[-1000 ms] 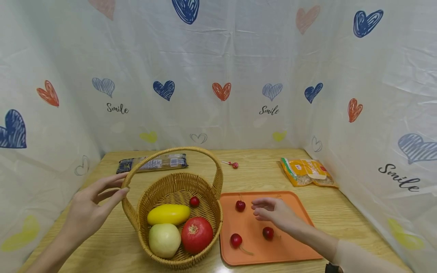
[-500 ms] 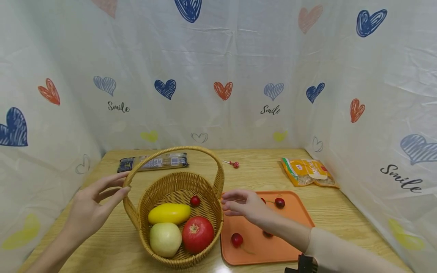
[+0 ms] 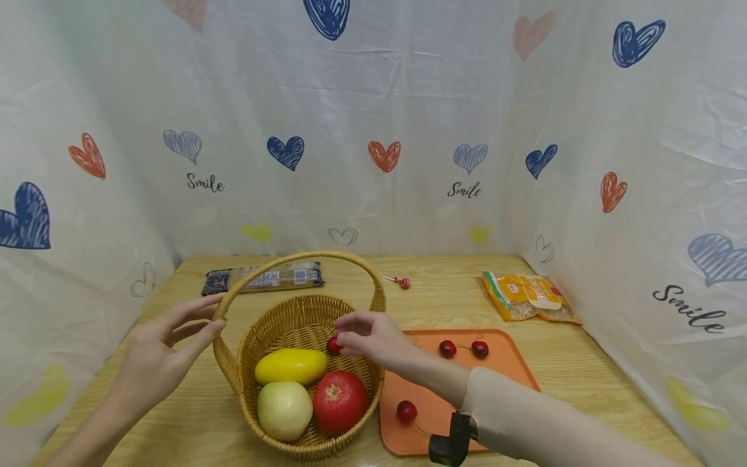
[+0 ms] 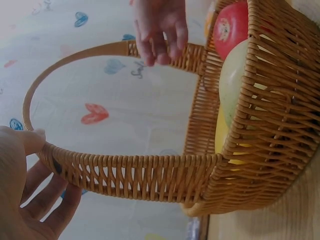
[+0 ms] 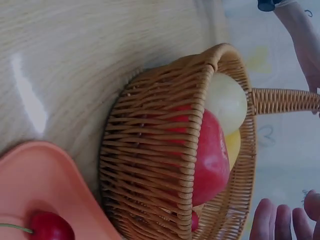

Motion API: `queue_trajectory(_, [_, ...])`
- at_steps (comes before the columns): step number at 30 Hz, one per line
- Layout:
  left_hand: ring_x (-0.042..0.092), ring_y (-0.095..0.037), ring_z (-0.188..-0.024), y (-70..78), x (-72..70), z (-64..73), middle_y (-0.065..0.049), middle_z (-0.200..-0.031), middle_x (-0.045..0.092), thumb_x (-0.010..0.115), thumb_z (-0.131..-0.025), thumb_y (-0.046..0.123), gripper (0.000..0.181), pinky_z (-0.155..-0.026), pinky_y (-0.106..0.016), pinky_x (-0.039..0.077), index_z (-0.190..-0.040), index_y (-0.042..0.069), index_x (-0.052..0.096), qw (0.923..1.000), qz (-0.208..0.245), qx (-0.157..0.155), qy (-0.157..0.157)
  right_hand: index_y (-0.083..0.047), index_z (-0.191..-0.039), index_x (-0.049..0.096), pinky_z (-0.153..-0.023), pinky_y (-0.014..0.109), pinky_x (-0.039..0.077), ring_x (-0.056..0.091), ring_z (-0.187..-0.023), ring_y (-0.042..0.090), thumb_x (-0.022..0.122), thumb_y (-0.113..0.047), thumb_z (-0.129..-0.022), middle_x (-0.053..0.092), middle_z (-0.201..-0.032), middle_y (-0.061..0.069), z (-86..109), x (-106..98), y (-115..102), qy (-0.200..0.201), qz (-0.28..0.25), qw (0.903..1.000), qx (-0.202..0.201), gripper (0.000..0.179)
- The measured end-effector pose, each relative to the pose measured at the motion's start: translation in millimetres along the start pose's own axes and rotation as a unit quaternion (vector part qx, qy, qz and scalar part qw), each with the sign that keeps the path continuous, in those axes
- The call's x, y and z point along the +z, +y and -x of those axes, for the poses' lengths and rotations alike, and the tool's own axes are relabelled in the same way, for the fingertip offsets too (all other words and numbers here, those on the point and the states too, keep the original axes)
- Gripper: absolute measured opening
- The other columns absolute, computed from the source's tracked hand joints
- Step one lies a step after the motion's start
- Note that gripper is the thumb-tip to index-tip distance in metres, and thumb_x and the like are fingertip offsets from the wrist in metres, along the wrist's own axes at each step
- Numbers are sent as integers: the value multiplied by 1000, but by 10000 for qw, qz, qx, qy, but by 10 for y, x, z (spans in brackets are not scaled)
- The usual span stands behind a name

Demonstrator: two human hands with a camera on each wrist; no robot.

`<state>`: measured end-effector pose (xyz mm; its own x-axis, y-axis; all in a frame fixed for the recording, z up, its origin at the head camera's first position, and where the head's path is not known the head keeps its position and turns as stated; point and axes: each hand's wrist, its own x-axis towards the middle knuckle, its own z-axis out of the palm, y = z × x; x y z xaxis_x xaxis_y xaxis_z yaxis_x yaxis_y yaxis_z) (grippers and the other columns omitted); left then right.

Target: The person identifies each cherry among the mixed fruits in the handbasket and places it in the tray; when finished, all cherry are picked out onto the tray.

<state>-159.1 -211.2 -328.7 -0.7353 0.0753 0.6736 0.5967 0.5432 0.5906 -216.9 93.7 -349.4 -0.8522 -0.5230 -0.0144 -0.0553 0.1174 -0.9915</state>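
Observation:
My left hand (image 3: pixel 157 353) holds the side of the tall handle (image 4: pixel 135 172) of a woven basket (image 3: pixel 257 428), thumb on one side and fingers on the other. Over the basket's right rim reaches my right hand (image 3: pixel 373 337), fingers loosely bent; in the left wrist view nothing shows in its grasp. Its thumb overlaps a cherry (image 3: pixel 333 346) lying in the basket. Around that cherry sit a yellow oblong fruit (image 3: pixel 292 366), a pale green round fruit (image 3: pixel 284 410) and a red pomegranate (image 3: pixel 341 402).
Right of the basket an orange tray (image 3: pixel 519 370) bears cherries (image 3: pixel 447 349), partly hidden by my right forearm. Farther back lie a long dark-ended packet (image 3: pixel 280 279), a lollipop (image 3: pixel 404 283) and an orange food bag (image 3: pixel 528 297). A heart-print curtain (image 3: pixel 379 214) encloses the table.
My right hand has moved left from above the tray to over the basket, uncovering cherries at the tray's back. The left hand keeps its hold on the handle.

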Motion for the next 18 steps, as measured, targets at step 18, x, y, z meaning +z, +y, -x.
queue_trajectory(18, [61,1,-91,-25,7,-3,18,-107,62,67,-78,-16,45,-78,-11,54,-120,1,63,10000,-20,83,34,-2,-118,61,-86,39,57,61,-101,29,62,-12,-92,62,-110,11,-272,113,33,400,480,9980,67,28])
